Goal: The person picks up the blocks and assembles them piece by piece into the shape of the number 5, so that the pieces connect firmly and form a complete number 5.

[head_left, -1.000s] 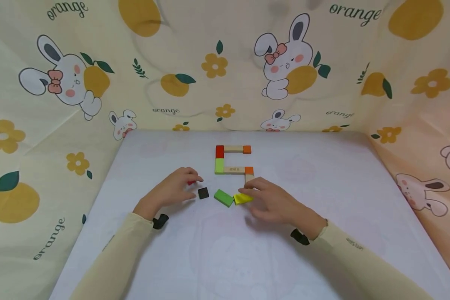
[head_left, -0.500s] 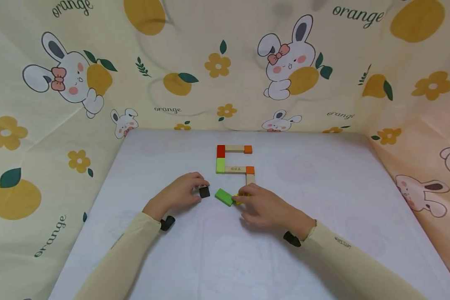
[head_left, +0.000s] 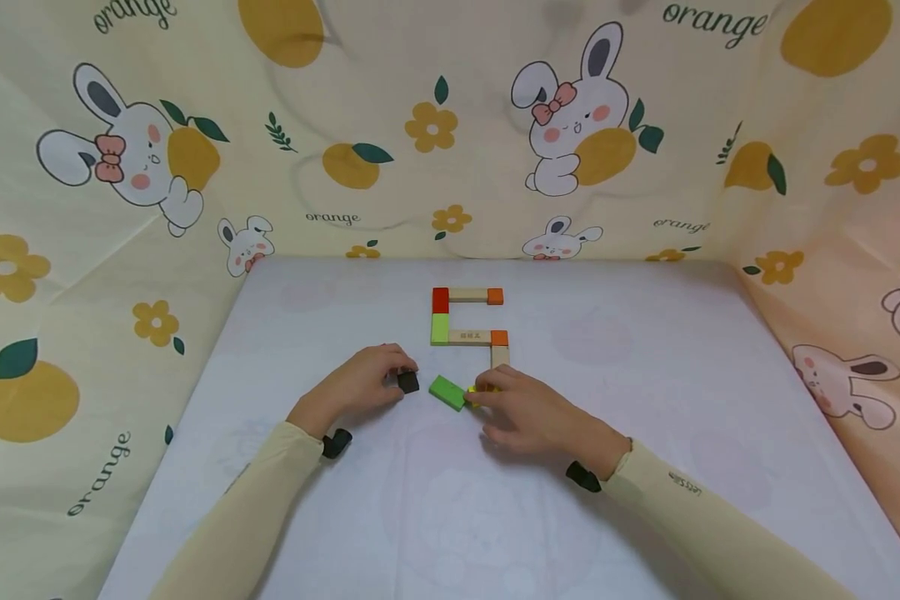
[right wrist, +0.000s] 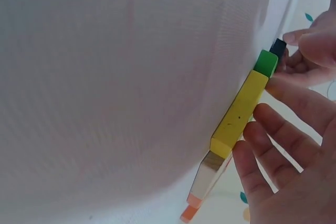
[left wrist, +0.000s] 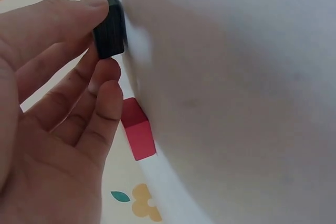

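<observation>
In the head view my left hand (head_left: 360, 379) pinches a small black block (head_left: 408, 382) on the white tabletop. The left wrist view shows the thumb on one end of that black block (left wrist: 109, 27) and fingertips at the other. A red block (left wrist: 138, 129) lies beside these fingers, hidden from the head view. My right hand (head_left: 536, 408) rests its fairly straight fingers along the side of a yellow block (right wrist: 239, 114), which it mostly covers from above. Between the hands a green block (head_left: 447, 392) lies slanted, its right end by the yellow one.
Behind the hands, flat blocks form an angular line: an orange block (head_left: 495, 296), plain wooden block (head_left: 468, 295), red block (head_left: 440, 300), light green block (head_left: 439, 328), wooden block with markings (head_left: 469, 337), another orange block (head_left: 499, 337) and a wooden block (head_left: 499, 357). Patterned cloth (head_left: 390, 100) surrounds the table.
My left hand has shifted right from beside the black block and taken hold of it. The right hand has moved slightly left, covering more of the yellow block. Little differs over the last half second.
</observation>
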Available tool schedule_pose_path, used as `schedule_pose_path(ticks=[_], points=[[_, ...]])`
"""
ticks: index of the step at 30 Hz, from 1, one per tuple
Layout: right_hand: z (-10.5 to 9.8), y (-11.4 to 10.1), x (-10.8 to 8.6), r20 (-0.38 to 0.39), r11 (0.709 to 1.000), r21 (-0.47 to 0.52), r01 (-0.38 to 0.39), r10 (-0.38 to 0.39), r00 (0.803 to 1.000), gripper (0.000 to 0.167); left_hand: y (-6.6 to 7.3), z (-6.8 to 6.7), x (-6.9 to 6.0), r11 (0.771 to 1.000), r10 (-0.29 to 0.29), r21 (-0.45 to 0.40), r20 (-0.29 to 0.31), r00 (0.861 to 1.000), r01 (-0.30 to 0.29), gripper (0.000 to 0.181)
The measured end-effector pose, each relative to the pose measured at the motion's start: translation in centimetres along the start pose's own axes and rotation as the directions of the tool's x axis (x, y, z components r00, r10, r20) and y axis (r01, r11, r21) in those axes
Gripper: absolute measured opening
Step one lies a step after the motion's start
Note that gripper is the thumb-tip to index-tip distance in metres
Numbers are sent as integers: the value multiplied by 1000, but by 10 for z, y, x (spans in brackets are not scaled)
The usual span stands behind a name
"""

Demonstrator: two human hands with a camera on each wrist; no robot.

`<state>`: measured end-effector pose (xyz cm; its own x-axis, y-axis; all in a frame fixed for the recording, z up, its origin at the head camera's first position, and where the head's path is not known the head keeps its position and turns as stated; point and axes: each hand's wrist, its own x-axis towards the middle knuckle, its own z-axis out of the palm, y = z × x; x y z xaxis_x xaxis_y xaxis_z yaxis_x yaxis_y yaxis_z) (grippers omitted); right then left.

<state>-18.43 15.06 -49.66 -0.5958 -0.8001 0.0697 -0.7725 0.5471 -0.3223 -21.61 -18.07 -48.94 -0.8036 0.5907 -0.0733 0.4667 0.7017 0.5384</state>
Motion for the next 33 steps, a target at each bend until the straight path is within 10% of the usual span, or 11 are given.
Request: schedule_pose_path(ticks=[33], points=[[0, 0, 0, -7, 1000, 2, 5, -5, 1000, 50, 10, 9, 24, 999, -27, -36, -28, 999, 26, 36]])
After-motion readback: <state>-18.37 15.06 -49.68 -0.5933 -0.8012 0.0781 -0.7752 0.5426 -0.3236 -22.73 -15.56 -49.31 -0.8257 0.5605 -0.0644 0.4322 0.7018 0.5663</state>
